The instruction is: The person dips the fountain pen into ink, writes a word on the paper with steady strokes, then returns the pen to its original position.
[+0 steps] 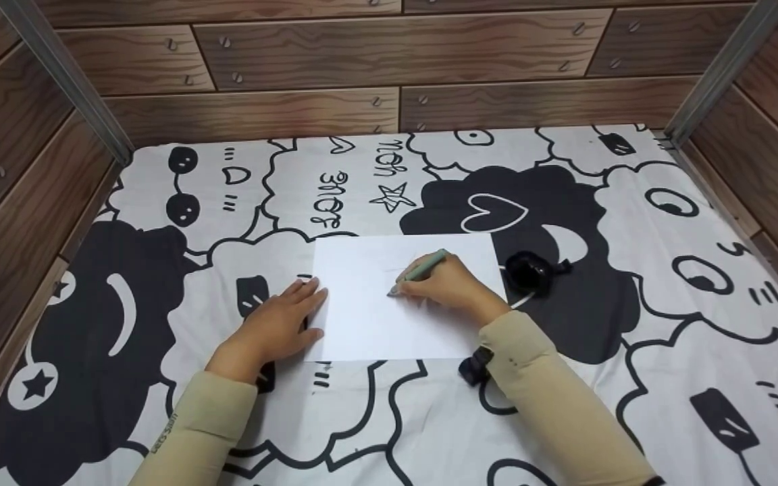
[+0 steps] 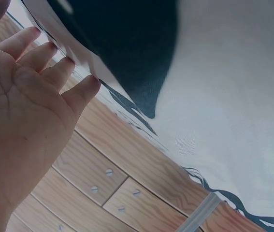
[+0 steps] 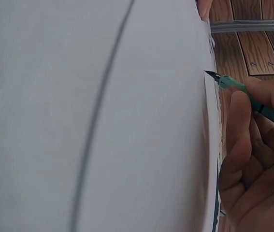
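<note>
A white sheet of paper [image 1: 355,317] lies on the patterned cloth, with a few faint strokes near its upper middle. My right hand [image 1: 446,283] rests over the sheet's right half and pinches a green fountain pen [image 1: 427,264]. In the right wrist view the fountain pen [image 3: 238,87] shows its dark nib, with thumb and finger around the barrel. My left hand [image 1: 281,324] lies flat with spread fingers on the sheet's left edge. The left wrist view shows that hand [image 2: 30,111] from the palm side, holding nothing.
A black rounded object [image 1: 529,273], its kind unclear, sits just right of the sheet. A small black device [image 1: 475,366] is at the right wrist. The black-and-white doodle cloth [image 1: 335,432] covers the surface. Wood-patterned walls [image 1: 396,54] enclose the back and sides.
</note>
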`<state>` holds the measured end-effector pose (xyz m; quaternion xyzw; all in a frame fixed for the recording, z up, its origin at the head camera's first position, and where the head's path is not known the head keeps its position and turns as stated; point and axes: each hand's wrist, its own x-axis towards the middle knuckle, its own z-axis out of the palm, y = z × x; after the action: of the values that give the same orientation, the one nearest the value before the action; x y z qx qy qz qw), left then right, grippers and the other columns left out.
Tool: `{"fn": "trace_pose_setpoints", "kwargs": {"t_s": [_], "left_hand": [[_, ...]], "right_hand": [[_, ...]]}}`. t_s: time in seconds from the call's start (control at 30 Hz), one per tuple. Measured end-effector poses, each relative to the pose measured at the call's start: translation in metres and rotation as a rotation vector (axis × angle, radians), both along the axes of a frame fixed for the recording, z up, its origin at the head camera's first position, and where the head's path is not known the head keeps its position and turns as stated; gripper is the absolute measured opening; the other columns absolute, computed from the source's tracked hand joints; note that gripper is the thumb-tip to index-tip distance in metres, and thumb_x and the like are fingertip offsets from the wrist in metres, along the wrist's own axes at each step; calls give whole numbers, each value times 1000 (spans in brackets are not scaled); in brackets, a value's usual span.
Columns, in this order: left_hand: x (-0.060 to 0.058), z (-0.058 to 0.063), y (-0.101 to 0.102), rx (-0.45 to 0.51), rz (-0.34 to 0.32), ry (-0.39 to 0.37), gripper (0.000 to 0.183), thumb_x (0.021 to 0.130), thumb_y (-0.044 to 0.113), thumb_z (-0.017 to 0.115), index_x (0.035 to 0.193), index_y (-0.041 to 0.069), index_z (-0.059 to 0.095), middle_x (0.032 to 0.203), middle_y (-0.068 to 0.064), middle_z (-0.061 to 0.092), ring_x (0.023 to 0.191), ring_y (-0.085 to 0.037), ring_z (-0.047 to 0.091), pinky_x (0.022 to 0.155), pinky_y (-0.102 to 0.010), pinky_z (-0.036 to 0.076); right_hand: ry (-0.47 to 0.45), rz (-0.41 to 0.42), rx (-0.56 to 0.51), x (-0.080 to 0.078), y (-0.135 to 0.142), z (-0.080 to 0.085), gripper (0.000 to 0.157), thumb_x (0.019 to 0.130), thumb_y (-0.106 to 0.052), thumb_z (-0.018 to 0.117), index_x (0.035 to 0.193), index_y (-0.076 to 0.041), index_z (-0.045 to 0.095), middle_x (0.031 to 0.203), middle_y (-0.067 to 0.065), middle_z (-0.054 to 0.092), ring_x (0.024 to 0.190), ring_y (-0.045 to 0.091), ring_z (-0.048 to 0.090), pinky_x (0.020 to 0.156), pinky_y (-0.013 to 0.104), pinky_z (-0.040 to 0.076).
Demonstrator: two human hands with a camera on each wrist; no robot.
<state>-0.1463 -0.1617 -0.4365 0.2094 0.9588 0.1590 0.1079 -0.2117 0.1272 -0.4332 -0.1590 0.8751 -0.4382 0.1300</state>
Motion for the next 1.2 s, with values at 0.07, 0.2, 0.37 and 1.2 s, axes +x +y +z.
{"fn": "trace_pose_setpoints", "kwargs": {"t_s": [0.07, 0.2, 0.37, 1.2], "left_hand": [[0, 0, 0, -1, 1, -1, 62, 92, 27, 62, 146, 6, 39, 153, -12, 29, 140, -35, 20, 109, -54, 24], [1, 1, 0, 2, 3, 1, 62, 92, 27, 62, 145, 6, 39, 153, -12, 29, 140, -35, 21, 109, -54, 24], [2, 3, 0, 5, 6, 1, 61, 92, 26, 63, 145, 6, 40, 152, -13, 30, 140, -35, 21, 109, -55, 24], [1, 2, 1, -3, 0, 3, 62, 92, 28, 62, 145, 6, 39, 152, -13, 29, 140, -35, 21, 109, -56, 24]], "right_hand": [[-1, 9, -2, 1, -2, 0, 7, 83, -21, 73, 87, -17, 76, 65, -3, 66, 53, 9, 55, 44, 23, 40], [-1, 24, 10, 3, -5, 1, 6, 83, -21, 73, 87, -17, 76, 65, -3, 66, 53, 9, 55, 43, 23, 40], [-14, 33, 19, 4, -9, 0, 6, 82, -21, 73, 86, -17, 76, 65, -3, 67, 53, 9, 56, 43, 22, 39], [-34, 11, -47, 5, -11, 2, 9, 83, -20, 73, 90, -17, 76, 72, -2, 69, 55, 8, 54, 45, 22, 39]]}}
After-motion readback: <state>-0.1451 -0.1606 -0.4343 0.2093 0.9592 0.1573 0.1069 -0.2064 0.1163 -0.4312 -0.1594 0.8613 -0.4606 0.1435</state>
